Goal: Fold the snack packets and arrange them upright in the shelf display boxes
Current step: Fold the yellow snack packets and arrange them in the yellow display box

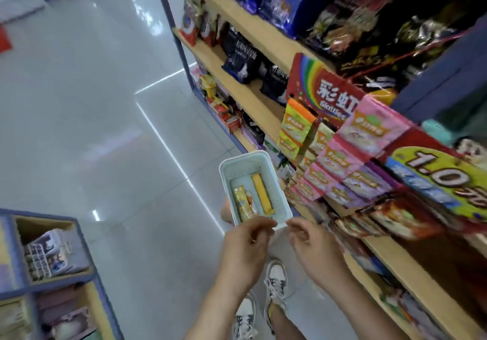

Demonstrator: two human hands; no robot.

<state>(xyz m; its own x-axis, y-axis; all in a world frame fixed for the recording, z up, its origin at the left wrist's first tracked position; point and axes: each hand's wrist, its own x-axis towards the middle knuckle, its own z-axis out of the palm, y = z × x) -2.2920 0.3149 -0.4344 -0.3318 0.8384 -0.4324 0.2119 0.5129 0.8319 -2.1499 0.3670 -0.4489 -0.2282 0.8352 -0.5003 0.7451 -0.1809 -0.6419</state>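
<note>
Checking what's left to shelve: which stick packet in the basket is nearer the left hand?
The gold printed packet, at the left of the basket; the plain yellow packet lies right of it.

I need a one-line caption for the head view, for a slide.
The left hand and right hand at the near rim of a pale basket holding snack packets, beside shop shelves.

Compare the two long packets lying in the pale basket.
The right packet is plain orange-yellow; the left packet is gold with printed pictures. The right packet lies nearer the far end of the basket; the left packet reaches closer to the near rim. The right packet looks smooth, the left packet crinkled and shiny. Both are long, narrow and lie flat lengthwise on the basket floor.
</note>
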